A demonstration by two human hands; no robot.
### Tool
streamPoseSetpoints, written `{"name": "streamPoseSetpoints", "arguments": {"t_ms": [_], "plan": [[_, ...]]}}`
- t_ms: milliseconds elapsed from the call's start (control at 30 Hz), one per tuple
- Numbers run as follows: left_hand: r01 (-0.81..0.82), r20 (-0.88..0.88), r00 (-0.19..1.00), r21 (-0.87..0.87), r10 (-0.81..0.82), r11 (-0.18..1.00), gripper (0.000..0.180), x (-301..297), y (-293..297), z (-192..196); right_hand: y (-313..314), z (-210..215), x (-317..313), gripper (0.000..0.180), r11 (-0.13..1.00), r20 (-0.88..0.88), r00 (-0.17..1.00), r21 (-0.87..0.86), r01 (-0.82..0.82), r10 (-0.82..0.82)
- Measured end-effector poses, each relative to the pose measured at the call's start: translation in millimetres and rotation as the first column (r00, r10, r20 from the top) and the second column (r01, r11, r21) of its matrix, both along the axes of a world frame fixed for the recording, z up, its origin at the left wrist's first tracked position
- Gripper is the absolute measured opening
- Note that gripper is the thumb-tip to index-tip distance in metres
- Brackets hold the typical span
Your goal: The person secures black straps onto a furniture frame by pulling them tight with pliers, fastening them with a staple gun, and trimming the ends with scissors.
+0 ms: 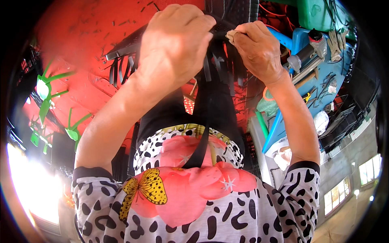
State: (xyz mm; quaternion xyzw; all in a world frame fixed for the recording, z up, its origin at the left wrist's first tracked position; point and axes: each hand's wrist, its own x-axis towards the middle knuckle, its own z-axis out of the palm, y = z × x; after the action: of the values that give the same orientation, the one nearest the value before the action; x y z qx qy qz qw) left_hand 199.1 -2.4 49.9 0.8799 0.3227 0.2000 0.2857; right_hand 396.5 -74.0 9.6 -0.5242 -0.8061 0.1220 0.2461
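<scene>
Over a black woven piece point(133, 46) with a frame edge and many loose flat ends, both my hands are raised close together. My left hand point(174, 44) is closed in a fist on the left, and what its fingers hold is hidden. To the right, my right hand point(259, 48) is closed in a pinch, with a beige wrap point(231, 35) at a fingertip; anything in the pinch cannot be made out. Several black flat strips point(207, 67) hang below and between the hands. One long black strip point(198, 152) runs down across my lap to my shirt.
A red floor point(89, 36) with scattered black scraps lies ahead and left. Green small chairs point(46, 87) stand at left. On the right, a blue table point(320, 87) carries a grey power tool point(320, 45), work gloves point(335, 46) and yellow-handled scissors point(308, 97). A green container point(320, 16) stands behind.
</scene>
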Motion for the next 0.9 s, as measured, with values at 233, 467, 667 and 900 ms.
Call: {"name": "streamPoseSetpoints", "arguments": {"t_ms": [233, 467, 667, 900], "plan": [[0.022, -0.007, 1.0, -0.017, -0.022, 1.0, 0.02, 7.6, -14.4, -35.3, 5.1, 22.7, -13.4, 0.017, 0.997, 0.006, 0.999, -0.06, 0.038, -0.038], [-0.075, 0.163, 0.982, -0.13, 0.096, 0.989, 0.012, 8.0, -22.8, -47.9, 0.3, 22.1, -12.4, 0.017, 0.987, -0.061, 0.989, -0.101, 0.126, -0.132], [-0.132, 0.17, 0.969, -0.257, 0.179, 0.957, 0.01, 5.5, -22.3, -45.6, 2.4, 24.4, -9.3, 0.011, 0.981, -0.126, 0.984, -0.16, 0.105, -0.126], [-0.186, 0.077, 0.974, -0.258, 0.212, 0.948, 0.012, 5.1, -24.2, -40.5, 5.9, 28.0, -8.2, 0.013, 0.969, -0.183, 0.977, -0.239, 0.062, -0.108]]}}
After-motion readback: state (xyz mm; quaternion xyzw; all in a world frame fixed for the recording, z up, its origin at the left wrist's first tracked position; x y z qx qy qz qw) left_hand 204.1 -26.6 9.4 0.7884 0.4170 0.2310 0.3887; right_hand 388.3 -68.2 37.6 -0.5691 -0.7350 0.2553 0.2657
